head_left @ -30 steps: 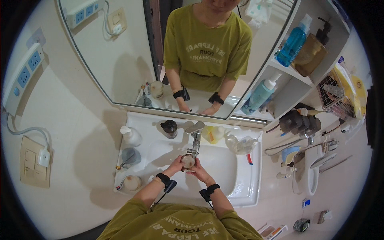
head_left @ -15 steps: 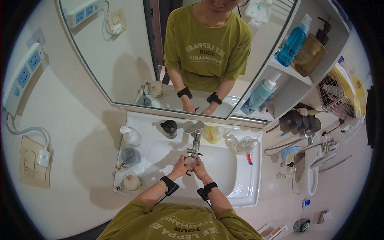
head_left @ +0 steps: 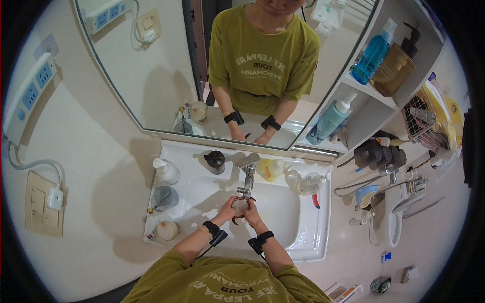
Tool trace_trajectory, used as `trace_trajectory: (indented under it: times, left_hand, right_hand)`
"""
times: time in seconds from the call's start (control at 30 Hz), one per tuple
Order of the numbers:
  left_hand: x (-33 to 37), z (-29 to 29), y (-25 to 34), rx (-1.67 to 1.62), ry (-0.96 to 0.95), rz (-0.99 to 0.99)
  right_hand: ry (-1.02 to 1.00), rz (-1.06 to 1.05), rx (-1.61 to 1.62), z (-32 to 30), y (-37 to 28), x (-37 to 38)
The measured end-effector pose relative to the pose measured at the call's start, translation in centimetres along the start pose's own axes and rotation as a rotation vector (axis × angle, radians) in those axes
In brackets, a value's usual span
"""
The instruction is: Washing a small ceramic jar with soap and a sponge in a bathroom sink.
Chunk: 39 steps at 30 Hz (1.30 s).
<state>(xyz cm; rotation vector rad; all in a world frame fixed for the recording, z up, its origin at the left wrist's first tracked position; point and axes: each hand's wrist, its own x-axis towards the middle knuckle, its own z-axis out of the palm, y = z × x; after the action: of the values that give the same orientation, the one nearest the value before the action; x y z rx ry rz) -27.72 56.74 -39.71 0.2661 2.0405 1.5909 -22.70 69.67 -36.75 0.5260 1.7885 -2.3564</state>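
Over the white basin [head_left: 275, 217], just below the spout of the chrome faucet [head_left: 247, 174], both my hands hold one small object [head_left: 240, 206]. It has a pale, see-through-looking middle and dark reddish-brown curved ends; its exact kind is too small to make out. My left hand [head_left: 226, 213] grips its left side with bent fingers. On its right side, my right hand [head_left: 252, 214] has its fingers closed around the edge. Parts of the object are hidden by my fingers. Each wrist wears a black strap.
Left rim: a white pump bottle [head_left: 165, 170], grey cup [head_left: 165, 197] and round jar [head_left: 167, 230]. Behind the basin stand a dark bottle [head_left: 215, 161], yellow bottle [head_left: 270, 169] and clear pump bottle [head_left: 309, 183]. A mirror [head_left: 166, 76] and bottle shelves [head_left: 371, 91] rise beyond.
The object has turned a little between my fingers, and more of its pale middle shows. My hands remain under the spout, with the fingers shifted slightly.
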Motion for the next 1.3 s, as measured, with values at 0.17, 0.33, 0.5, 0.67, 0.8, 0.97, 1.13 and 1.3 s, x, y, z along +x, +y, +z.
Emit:
trace_trajectory:
  times: [0.17, 0.33, 0.5, 0.67, 0.8, 0.97, 1.13, 1.3]
  left_hand:
    - [-1.2, 0.3, 4.4, 0.099, -0.053, -0.109]
    - [-0.3, 0.0, 1.7, 0.120, 0.014, 0.010]
    - [-0.9, 0.4, 4.1, 0.101, -0.039, -0.007]
    - [-1.2, 0.3, 4.9, 0.227, 0.029, 0.020]
    - [-0.9, 0.3, 4.3, 0.209, 0.027, 0.000]
    - [-1.0, 0.5, 3.6, 0.079, 0.007, 0.013]
    - [-0.7, 0.8, 3.9, 0.075, 0.014, 0.019]
    - [-0.1, 0.3, 4.1, 0.042, -0.009, -0.070]
  right_hand:
    - [0.093, -0.075, -0.161, -0.6, 0.7, 0.4]
    - [0.045, -0.025, -0.031, 0.3, -2.0, -0.4]
    - [0.101, -0.050, 0.027, 0.1, -1.2, -0.4]
    - [0.130, -0.080, 0.148, 0.3, 0.0, -0.2]
    - [0.112, -0.060, 0.046, -0.2, 0.4, 0.1]
    - [0.053, -0.012, -0.043, -0.1, -1.6, -0.5]
    - [0.018, -0.051, -0.030, -0.8, -1.2, -0.4]
    - [0.102, 0.058, 0.103, 0.2, -2.5, -1.2]
